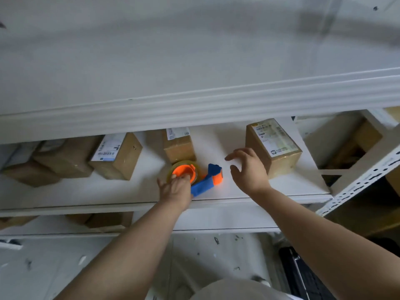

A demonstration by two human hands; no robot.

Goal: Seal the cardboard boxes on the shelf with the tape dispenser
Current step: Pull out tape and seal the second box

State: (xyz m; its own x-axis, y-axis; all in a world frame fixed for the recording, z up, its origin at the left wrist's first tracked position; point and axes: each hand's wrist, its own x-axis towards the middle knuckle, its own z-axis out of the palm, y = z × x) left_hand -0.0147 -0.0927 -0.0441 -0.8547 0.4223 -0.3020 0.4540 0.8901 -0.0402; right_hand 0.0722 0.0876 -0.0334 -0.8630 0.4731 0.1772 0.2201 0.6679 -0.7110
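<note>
the left hand [176, 188] has its grip on the tape dispenser [203, 184], which lies on the white shelf [86, 191] near the front edge, in the middle. the fingers bend over the near rim of the roll, with their tips on the orange hub; the hand covers part of the blue handle, and i cannot tell where the thumb closes. the right hand [249, 167] holds nothing: its grip is wide, fingers spread, just beside the labelled cardboard box [275, 144] on the right. a second box [178, 148] stands just behind the dispenser, and a third box [118, 158] sits further left. the upper shelf lip [194, 109] cuts off their far ends, and the boxes at far left are blurred.
</note>
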